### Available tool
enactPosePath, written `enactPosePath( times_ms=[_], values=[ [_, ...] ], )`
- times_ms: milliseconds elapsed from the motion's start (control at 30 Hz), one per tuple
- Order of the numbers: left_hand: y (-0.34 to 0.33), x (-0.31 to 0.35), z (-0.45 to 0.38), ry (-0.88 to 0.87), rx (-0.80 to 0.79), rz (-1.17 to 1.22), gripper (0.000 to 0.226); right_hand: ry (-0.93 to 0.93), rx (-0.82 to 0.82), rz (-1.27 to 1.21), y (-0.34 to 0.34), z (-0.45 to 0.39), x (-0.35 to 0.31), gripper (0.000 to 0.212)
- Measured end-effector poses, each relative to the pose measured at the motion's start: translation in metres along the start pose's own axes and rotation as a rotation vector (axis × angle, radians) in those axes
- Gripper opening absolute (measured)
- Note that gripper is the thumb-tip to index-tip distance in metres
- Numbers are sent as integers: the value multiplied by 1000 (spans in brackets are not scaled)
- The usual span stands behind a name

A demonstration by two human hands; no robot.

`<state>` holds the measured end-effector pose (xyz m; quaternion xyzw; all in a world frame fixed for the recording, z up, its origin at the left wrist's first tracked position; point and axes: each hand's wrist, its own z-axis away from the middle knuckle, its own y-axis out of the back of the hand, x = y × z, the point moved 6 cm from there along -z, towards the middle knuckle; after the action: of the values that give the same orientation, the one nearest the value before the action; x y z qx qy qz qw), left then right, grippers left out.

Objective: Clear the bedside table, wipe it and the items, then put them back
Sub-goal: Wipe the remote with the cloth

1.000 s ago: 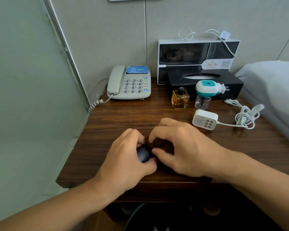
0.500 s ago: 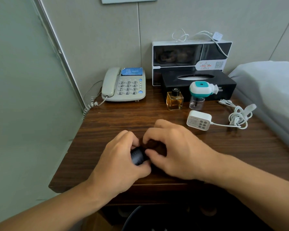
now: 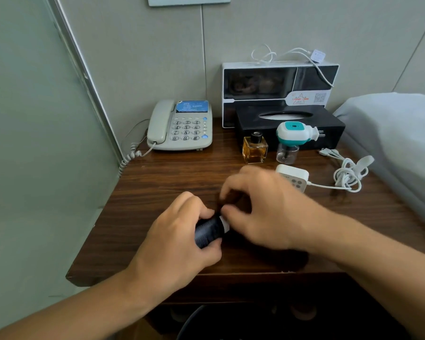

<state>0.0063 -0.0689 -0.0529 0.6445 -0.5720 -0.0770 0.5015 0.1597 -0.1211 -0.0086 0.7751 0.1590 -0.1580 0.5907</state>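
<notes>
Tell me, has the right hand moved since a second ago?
Yes: the right hand has shifted toward the charger, now covering its near corner.

Your left hand [image 3: 179, 239] grips a small black tube [image 3: 208, 231] near the bedside table [image 3: 142, 204]'s front edge; your right hand [image 3: 263, 209] pinches what may be its cap.

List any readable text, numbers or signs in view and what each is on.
"1 2 3 / 4 5 6 / 7 8 9 / * 0 #": telephone keypad.
Telephone's blue card: print blurred.
White-and-black box: red logo and QR code, text unreadable.
Dark tube in the left hand: fine print too small.
</notes>
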Motion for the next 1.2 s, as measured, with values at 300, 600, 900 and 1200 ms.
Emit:
enactPosePath(
  times_ms=[300,600,900,1200],
  values=[
    [2,-11,-2,62,-4,24,35,13,52,105,-8,20,17,25],
    [-1,-18,-3,115,-55,6,31,51,-52,168,-5,15,31,30],
    [-1,-18,-3,162,-70,20,31,-128,25,237,-3,13,39,30],
    [-2,-22,-1,175,-94,3,33,-135,84,143,23,22,61,29]
  ],
)
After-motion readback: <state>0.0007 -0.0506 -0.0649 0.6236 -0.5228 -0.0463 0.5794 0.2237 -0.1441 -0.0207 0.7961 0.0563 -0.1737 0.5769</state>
